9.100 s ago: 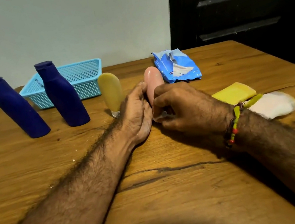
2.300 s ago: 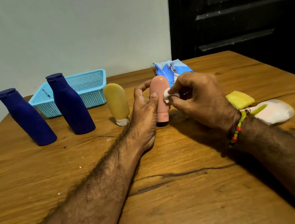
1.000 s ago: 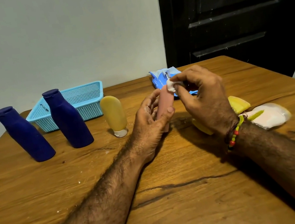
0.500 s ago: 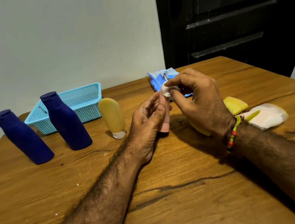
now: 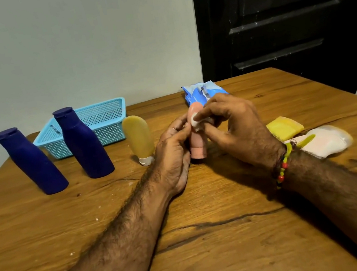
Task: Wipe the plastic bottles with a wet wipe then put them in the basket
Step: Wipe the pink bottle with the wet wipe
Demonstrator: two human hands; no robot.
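On a wooden table (image 5: 217, 259), seen from a camera worn on the person's head, two bare forearms are reaching forward and meeting at a small pink bottle (image 5: 197, 142), which is standing cap-down near the middle of the table. The left hand (image 5: 172, 153) is curling its fingers and thumb around the bottle's left side and steadying it. The right hand (image 5: 235, 128) is pinching a small bunched white wet wipe (image 5: 196, 122) and pressing it against the upper part of the bottle. A beaded bracelet (image 5: 283, 165) is sitting on the right wrist. Just to the left, a yellow bottle (image 5: 139, 138) is standing cap-down, and further left two dark blue bottles (image 5: 84, 142) (image 5: 31, 161) are standing upright. Behind them, by the wall, a light blue basket (image 5: 109, 123) is waiting; nothing is showing inside it, though the blue bottles are hiding part of it. A blue pack of wipes (image 5: 201, 91) is lying behind the hands, and a flat yellow item (image 5: 286, 128) and a white one (image 5: 324, 140) are lying to the right. Judging from this, the task is looking to be at an early stage: the pink bottle is being wiped, no bottle appears to be in the basket, and all four standing bottles are still needing to go in.
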